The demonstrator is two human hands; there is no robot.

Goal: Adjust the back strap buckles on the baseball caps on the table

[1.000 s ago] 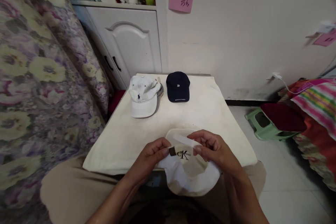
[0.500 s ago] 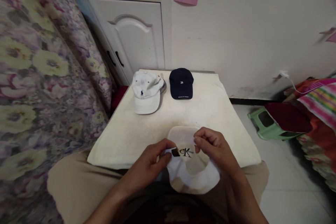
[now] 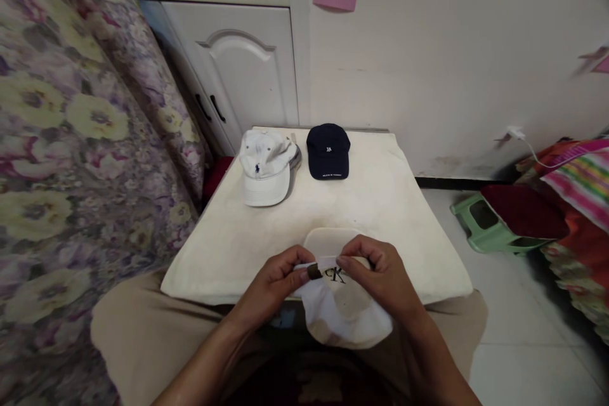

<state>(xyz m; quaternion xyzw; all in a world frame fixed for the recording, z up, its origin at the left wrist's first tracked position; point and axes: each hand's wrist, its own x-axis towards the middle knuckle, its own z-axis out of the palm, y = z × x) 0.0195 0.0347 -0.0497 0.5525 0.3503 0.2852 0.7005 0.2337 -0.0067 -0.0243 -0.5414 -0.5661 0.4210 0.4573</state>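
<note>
A pale baseball cap (image 3: 349,314) with black CK lettering lies at the table's front edge. Its brim points away from me and its back opening faces me. My left hand (image 3: 278,276) pinches one end of the back strap, beside a dark brownish buckle (image 3: 314,271). The other end, a short white strap (image 3: 327,262), is between the thumb and fingers of my right hand (image 3: 378,269). Both hands are closed, and the strap spans the small gap between them. I cannot tell whether the strap passes through the buckle.
A white cap (image 3: 266,168) rests on a greyer cap (image 3: 295,160) at the back left of the cloth-covered table (image 3: 380,203). Beside them is a navy cap (image 3: 328,152). A floral curtain (image 3: 95,139) hangs at left; a green stool (image 3: 476,222) stands at right.
My right hand has moved left, nearer to my left hand, and now pinches the white strap close to the buckle. The held cap's crown has shifted slightly left.
</note>
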